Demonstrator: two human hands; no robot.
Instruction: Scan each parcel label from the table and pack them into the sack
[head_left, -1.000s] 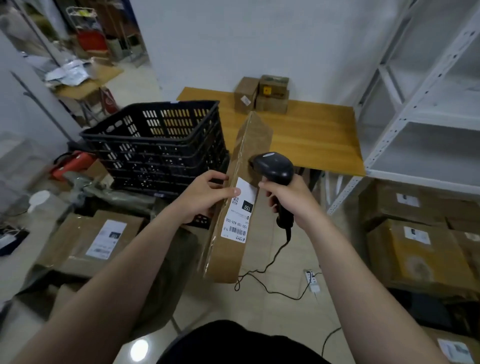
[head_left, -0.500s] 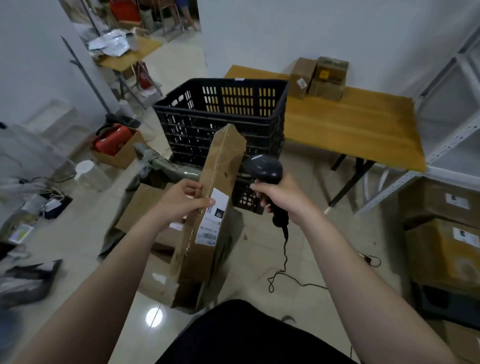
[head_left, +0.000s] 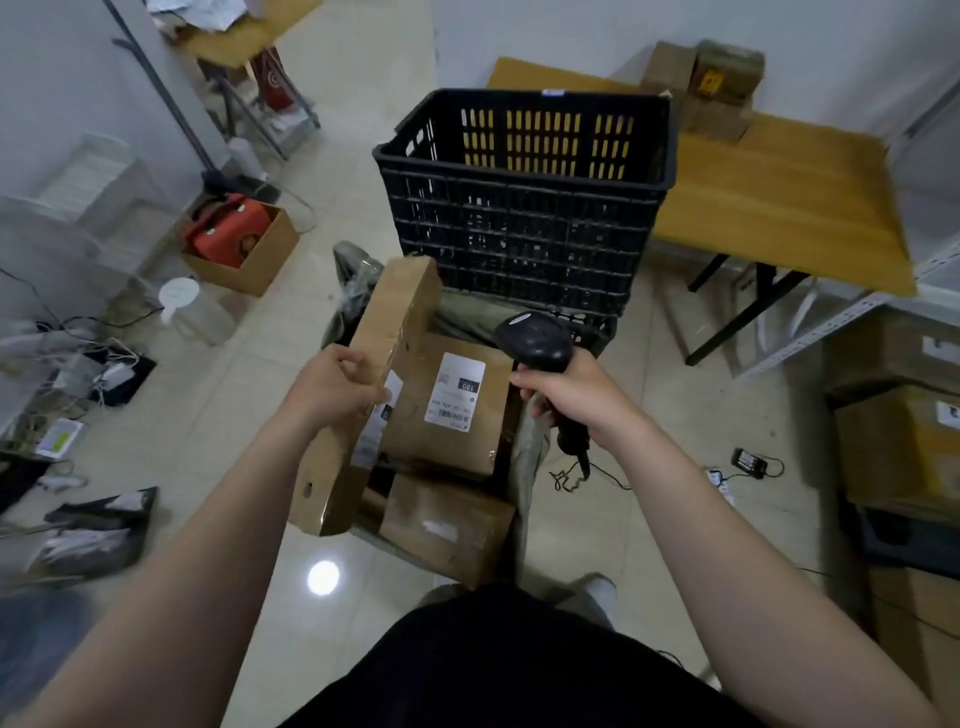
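1. The left hand (head_left: 337, 387) clamps its fingers round the edge of a long, flat cardboard parcel (head_left: 363, 395), tilted on end above the open sack (head_left: 524, 457); its white label (head_left: 376, 426) faces right.
2. The right hand (head_left: 566, 395) is wrapped round the grip of a black scanner (head_left: 535, 338), cable trailing to the floor.
3. Two brown taped boxes already lie in the grey-green sack, the upper box (head_left: 447, 410) label up.
4. A black slatted crate (head_left: 524, 197) stands just behind the sack; the wooden table (head_left: 779, 197) lies to the right, with open tiled floor left.
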